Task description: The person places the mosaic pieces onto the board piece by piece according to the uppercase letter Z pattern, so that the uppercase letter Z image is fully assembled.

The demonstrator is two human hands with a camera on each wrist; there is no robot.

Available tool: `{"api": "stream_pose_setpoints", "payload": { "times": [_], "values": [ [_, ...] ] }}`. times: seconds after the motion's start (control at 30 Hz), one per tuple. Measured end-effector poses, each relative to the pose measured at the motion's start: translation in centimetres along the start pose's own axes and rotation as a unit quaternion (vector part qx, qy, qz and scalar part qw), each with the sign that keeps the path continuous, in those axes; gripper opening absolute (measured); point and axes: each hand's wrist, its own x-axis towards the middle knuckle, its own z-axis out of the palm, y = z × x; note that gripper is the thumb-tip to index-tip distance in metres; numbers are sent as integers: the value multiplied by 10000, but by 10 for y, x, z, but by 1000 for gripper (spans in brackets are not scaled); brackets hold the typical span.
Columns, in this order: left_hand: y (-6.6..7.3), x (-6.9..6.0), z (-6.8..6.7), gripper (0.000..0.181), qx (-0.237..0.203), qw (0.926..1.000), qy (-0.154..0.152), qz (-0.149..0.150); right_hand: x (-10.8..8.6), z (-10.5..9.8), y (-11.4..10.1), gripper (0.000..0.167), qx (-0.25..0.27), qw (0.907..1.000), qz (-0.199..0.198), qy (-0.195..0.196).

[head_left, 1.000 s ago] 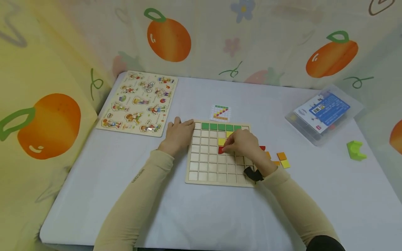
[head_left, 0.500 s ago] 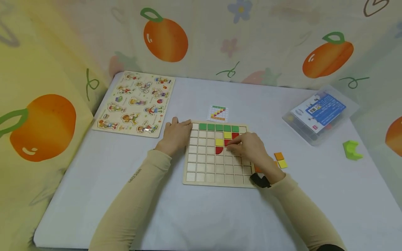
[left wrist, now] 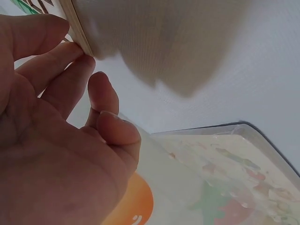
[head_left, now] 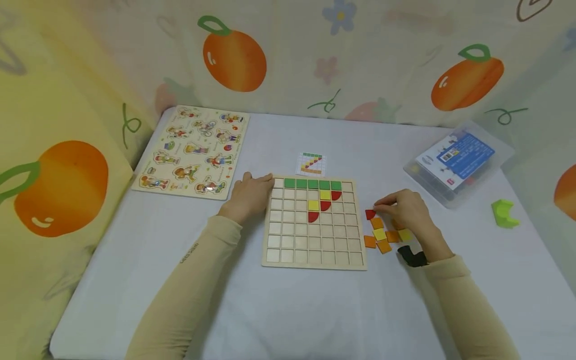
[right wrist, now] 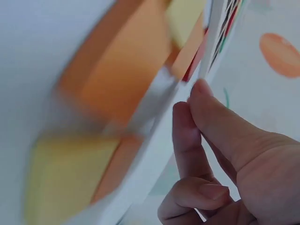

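A wooden grid board (head_left: 288, 241) lies mid-table, with green square tiles (head_left: 313, 184) along its top row. Below them, yellow squares (head_left: 313, 205) and red quarter-circle tiles (head_left: 325, 206) form a diagonal. My left hand (head_left: 247, 196) rests its fingertips against the board's upper left corner, seen closely in the left wrist view. Right of the board, my right hand (head_left: 408, 210) brings thumb and index fingertip together at the edge of a loose red quarter-circle tile (head_left: 370, 214), seemingly pinching it. Beneath that hand lie loose orange tiles (head_left: 384, 246) and yellow tiles (head_left: 379, 234), blurred in the right wrist view.
A small pattern card (head_left: 311, 164) sits just behind the board. On the left is a picture puzzle board (head_left: 191, 150). A clear plastic case (head_left: 454, 162) with a blue label stands back right, and a light-green plastic piece (head_left: 504, 214) lies near the right edge.
My right hand has placed a red quarter-circle in the diagonal, let it go and moved right to the loose tiles. My left hand keeps its place at the board's corner.
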Motion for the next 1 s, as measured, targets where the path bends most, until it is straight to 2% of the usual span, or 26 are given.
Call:
{"api": "stream_pose_setpoints", "payload": {
  "times": [0.17, 0.47, 0.57, 0.7, 0.87, 1.0],
  "values": [
    [-3, -1, -2, 47, 39, 10000, 4, -29, -1, -5, 12, 34, -18, 9993, 225, -284],
    [1, 1, -3, 48, 166, 9998, -67, 24, -9, -22, 23, 40, -352, 9968, 582, -426],
    [2, 1, -3, 49, 179, 9998, -96, 17, -15, -32, 31, 41, -439, 9963, 557, -478],
    [2, 0, -3, 49, 195, 9998, -97, 46, -23, -42, 39, 40, -420, 9948, 522, -762],
    [1, -1, -4, 49, 105, 9998, -170, 12, -28, -39, 42, 42, -626, 9884, 626, -1230],
    [1, -1, -3, 50, 74, 9997, -216, -23, -28, -33, 41, 42, -713, 9871, 541, -1326]
  ]
}}
